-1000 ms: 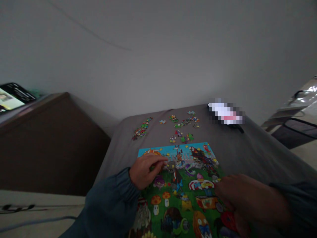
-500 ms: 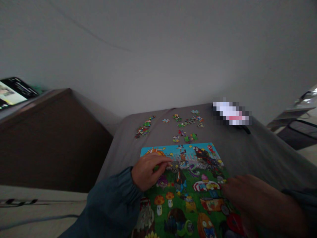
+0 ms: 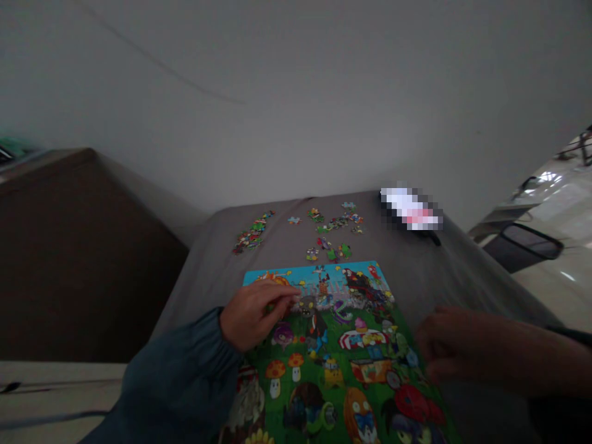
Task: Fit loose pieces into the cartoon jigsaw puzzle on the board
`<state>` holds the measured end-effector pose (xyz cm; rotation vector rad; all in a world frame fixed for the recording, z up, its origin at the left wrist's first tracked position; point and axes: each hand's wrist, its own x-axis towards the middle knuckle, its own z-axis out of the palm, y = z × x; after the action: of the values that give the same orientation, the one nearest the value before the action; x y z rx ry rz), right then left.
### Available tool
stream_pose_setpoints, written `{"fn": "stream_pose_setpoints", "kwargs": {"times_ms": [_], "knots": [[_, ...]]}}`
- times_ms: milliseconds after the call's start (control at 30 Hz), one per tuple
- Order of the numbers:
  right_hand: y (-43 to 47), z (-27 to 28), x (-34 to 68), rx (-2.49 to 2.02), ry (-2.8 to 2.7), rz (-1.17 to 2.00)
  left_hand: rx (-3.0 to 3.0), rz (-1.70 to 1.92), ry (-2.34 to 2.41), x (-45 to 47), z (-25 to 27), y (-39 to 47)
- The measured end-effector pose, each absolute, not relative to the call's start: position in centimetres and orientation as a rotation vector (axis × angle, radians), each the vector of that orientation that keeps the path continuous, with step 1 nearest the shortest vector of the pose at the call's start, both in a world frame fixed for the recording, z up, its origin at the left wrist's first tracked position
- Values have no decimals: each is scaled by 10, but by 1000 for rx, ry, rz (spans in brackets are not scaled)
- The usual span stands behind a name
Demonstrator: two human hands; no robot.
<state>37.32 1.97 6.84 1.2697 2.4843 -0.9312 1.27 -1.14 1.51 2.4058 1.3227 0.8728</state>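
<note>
A cartoon jigsaw puzzle (image 3: 324,364) with a blue top strip and a green lower part lies before me. My left hand (image 3: 259,308) rests over its upper left part, thumb and forefinger pinched together beside the grey-headed figure. Whatever is between those fingertips is too small to make out. Just off the puzzle's right edge, my right hand (image 3: 446,342) is curled closed and somewhat blurred; its fingertips are hidden. Beyond the puzzle lie loose puzzle pieces (image 3: 340,250), along with a heaped row of pieces (image 3: 252,234) to the left.
Grey cloth (image 3: 208,271) covers the surface under the puzzle. A phone-like device with a blurred-out screen (image 3: 409,208) lies at the back right. A dark brown box-like piece of furniture (image 3: 92,265) stands at left, and a plain wall (image 3: 296,123) rises behind.
My right hand has moved off the puzzle's right edge, uncovering more of its picture. The left hand keeps its place on the puzzle. The whole view has shifted somewhat to the right.
</note>
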Motion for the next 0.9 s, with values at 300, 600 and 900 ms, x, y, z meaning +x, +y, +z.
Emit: {"fn": "stream_pose_setpoints", "kwargs": {"times_ms": [300,600,900], "knots": [[114,51,317,1229,2913,-873,2161,822,1851,-37,12,15],[121,-22,305,1835,3240,-632,1838,645,2277,-100,1,67],[122,-25,308,1760,3296,-548,1864,211,2210,-87,9,138]]}}
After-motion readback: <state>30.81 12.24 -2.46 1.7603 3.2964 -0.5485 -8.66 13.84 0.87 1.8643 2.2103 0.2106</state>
